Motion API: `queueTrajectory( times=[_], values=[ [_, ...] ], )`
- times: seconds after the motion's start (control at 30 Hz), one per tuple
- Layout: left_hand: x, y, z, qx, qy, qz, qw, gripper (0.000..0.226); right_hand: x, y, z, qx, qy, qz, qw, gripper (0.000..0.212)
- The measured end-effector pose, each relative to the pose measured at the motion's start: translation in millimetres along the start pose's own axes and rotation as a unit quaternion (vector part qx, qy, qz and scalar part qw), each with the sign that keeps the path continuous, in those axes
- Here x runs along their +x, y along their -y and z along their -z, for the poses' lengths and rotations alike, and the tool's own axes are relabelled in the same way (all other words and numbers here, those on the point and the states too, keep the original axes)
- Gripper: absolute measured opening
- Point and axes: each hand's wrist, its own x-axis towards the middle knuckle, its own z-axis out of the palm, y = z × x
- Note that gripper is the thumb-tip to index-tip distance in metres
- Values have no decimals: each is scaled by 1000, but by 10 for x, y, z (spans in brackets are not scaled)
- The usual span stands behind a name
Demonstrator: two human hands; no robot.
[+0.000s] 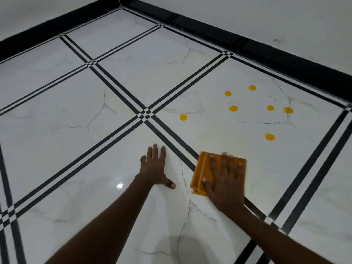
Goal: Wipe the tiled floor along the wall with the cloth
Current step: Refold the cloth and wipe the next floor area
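Left hand point(155, 167) is laid flat, fingers spread, on floor point(76, 115) | right hand point(224, 180) is pressed flat on folded orange cloth point(202, 168) | yellow drops point(233, 108) are seen beyond

home rm corner | glossy marble-look tiled floor point(57, 115) w/ blk stripes | blk skirting point(247, 46) | white walls point(266, 14)

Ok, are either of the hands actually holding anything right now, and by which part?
Nothing is gripped. The right hand presses flat, fingers spread, on top of the folded orange cloth. The left hand rests flat on the bare tiled floor.
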Motion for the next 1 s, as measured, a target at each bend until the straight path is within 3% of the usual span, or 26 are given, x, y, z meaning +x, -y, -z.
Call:
queueTrajectory(
  times=[0.07, 0.1, 0.23, 0.3, 0.4, 0.5, 0.53, 0.6, 0.7, 0.8, 0.9, 1.0],
  values=[
    [137, 32, 126, 1, -16, -3, 1000, 152, 376, 139, -93, -11, 9, 116, 993, 82],
    [210, 61, 198, -3, -26, -5, 1000, 153, 615, 117, -119, -11, 16, 123, 992, 81],
    [432, 137, 356, -21, -16, -8, 1000, 154, 887, -389, -23, -12, 6, -101, 995, 79],
    [456, 150, 301, -7, -9, -16, 1000, 157, 499, -433, 60, -12, -31, -147, 989, 80],
    [455, 180, 218, 16, -18, -27, 999, 158, 124, -190, 15, -30, -6, 9, 999, 82],
    [451, 179, 225, 23, -19, -29, 999, 156, 862, 21, -74, -33, 28, 151, 988, 80],
    [454, 170, 228, 25, -20, -29, 999, 155, 1210, 61, -118, -34, 27, 147, 988, 79],
    [455, 167, 215, 22, -21, -24, 999, 154, 1780, 103, -123, -23, 44, 43, 998, 80],
    [413, 137, 189, 9, -30, -16, 999, 153, 1892, 307, -106, 29, 33, -104, 994, 83],
    [425, 140, 162, -19, -33, -19, 999, 150, 1512, 714, -157, 13, 20, -36, 999, 82],
    [443, 174, 125, -18, -39, -18, 999, 149, 1713, 780, -287, 0, 26, 57, 998, 82],
    [476, 165, 150, -8, -27, -21, 999, 150, 2175, 512, -230, 48, 14, -121, 991, 85]
  ],
)
